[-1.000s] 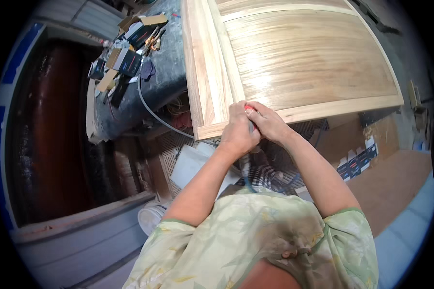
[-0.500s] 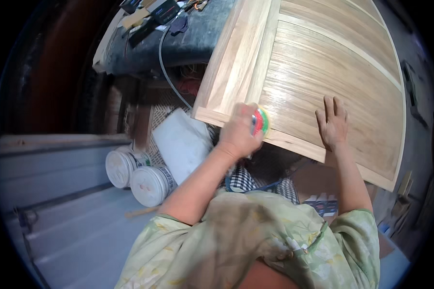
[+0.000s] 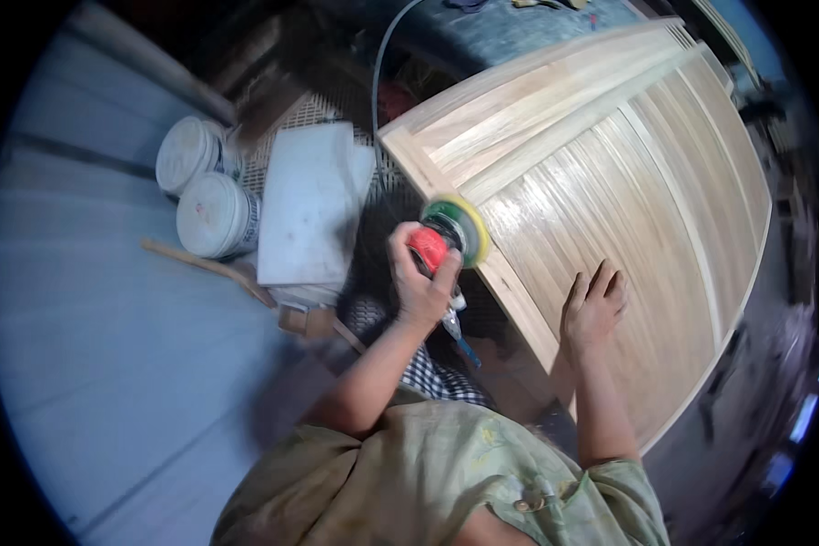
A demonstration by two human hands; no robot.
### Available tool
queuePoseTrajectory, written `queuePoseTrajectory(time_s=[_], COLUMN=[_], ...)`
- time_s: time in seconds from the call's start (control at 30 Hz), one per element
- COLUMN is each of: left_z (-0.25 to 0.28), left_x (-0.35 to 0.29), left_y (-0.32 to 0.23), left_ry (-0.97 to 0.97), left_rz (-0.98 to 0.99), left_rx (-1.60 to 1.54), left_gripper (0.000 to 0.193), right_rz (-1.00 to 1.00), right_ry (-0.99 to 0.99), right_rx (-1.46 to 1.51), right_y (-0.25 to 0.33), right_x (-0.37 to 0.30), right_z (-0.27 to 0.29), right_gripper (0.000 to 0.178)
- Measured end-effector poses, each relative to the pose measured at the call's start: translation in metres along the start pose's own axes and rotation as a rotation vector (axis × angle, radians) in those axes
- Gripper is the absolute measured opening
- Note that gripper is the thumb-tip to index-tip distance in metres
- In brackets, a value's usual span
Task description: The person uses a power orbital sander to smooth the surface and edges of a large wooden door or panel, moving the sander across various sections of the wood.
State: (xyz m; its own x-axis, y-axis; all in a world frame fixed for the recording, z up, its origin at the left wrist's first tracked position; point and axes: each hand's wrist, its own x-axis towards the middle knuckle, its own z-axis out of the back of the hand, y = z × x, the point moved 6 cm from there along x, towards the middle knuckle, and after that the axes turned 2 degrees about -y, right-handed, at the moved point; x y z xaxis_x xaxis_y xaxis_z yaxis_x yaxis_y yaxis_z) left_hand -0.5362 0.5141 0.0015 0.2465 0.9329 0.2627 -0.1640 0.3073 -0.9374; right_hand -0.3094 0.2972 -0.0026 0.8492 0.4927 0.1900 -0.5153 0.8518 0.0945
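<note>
Left hand (image 3: 420, 284) grips one sander (image 3: 446, 237), red body, green-yellow disc; right hand (image 3: 592, 307) spread flat on one pale slatted door (image 3: 628, 191); two white buckets (image 3: 211, 214).

Two white round tubs (image 3: 207, 187), left floor

Pale striped wooden door (image 3: 610, 182), red sander (image 3: 430, 247) with green-yellow disc (image 3: 460, 223), white buckets (image 3: 211, 216), white board (image 3: 308, 205), pale green patterned shirt (image 3: 409, 473), grey floor (image 3: 82, 346)
</note>
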Motion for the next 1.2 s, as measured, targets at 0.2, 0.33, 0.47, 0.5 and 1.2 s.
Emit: queuePoseTrajectory(time_s=[0.2, 0.33, 0.47, 0.5, 1.2], left_z=[0.015, 0.008, 0.031, 0.023, 0.003], left_x=[0.047, 0.075, 0.066, 0.056, 0.011], left_y=[0.024, -0.019, 0.057, 0.08, 0.09], left_ry=[-0.189, -0.051, -0.293, -0.3, -0.359], left_rz=[0.058, -0.009, 0.27, 0.42, 0.287], left_rx=[0.038, 0.042, -0.365, -0.525, -0.607], left_gripper=[0.055, 0.056, 0.055, 0.055, 0.053], right_rz=[0.13, 0.29, 0.441, 0.484, 0.593], right_ry=[0.104, 0.153, 0.123, 0.113, 0.054], right_rx=[0.01, 0.076, 0.102, 0.125, 0.138], right_y=[0.004, 0.038, 0.104, 0.108, 0.092], right_x=[0.01, 0.025, 0.046, 0.049, 0.06], right_z=[-0.009, 0.001, -0.003, -0.005, -0.018], right_gripper=[0.06, 0.059, 0.055, 0.055, 0.057])
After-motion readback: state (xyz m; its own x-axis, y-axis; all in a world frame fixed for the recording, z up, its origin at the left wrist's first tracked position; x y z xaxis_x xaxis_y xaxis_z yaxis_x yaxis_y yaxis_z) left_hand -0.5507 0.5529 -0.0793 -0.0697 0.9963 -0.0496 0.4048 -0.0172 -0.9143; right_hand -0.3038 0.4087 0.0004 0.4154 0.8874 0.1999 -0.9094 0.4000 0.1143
